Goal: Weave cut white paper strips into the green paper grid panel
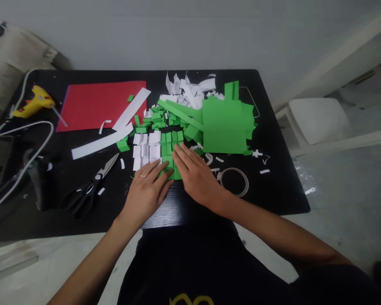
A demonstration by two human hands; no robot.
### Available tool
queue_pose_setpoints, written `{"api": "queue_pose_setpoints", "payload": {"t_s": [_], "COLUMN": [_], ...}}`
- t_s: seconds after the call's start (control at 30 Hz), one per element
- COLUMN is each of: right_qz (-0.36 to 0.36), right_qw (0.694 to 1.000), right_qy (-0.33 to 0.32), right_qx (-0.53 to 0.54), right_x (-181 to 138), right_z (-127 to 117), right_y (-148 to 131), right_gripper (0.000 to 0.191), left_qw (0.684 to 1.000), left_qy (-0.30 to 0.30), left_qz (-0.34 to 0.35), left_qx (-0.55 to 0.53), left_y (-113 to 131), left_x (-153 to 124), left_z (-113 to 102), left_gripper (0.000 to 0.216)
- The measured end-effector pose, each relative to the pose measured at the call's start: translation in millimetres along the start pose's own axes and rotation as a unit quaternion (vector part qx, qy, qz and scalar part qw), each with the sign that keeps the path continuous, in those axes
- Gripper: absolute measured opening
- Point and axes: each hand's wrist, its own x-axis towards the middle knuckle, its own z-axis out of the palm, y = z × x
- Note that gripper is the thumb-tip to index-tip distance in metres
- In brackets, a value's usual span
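Observation:
Small folded paper pieces lie side by side in a block on the black table, white pieces (145,151) on the left and green pieces (172,137) on the right. My left hand (148,184) rests flat on the block's lower edge, fingers stretched over white and green pieces. Fingers extended, my right hand (197,173) lies on the right side of the green pieces. Both palms face down, and neither hand grasps anything. The pieces beneath my fingers are partly hidden. Loose green folded bits (157,117) are heaped just behind the block.
Black scissors (97,180) and a yellow glue gun (38,103) lie left on the table (282,186). A red sheet (97,106), white strips (103,142) and white scraps (193,91) lie behind. Green square sheets (225,127) and a tape roll (247,186) are right.

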Motion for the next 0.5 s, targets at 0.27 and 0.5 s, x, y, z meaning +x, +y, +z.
{"api": "queue_pose_setpoints", "payload": {"t_s": [0.27, 0.5], "right_qz": [-0.032, -0.003], "right_qw": [0.998, 0.998], "right_qy": [-0.054, 0.044], "right_qx": [0.011, 0.034], "right_x": [-14, 8], "right_z": [10, 6], "right_y": [2, -14], "right_gripper": [0.063, 0.088], "left_qw": [1.0, 0.993], "left_qy": [0.002, 0.001], "left_qz": [-0.007, -0.11], "left_qx": [0.015, 0.042], "left_y": [5, -1], "left_x": [-7, -14], "left_z": [-7, -9], "left_gripper": [0.042, 0.082]}}
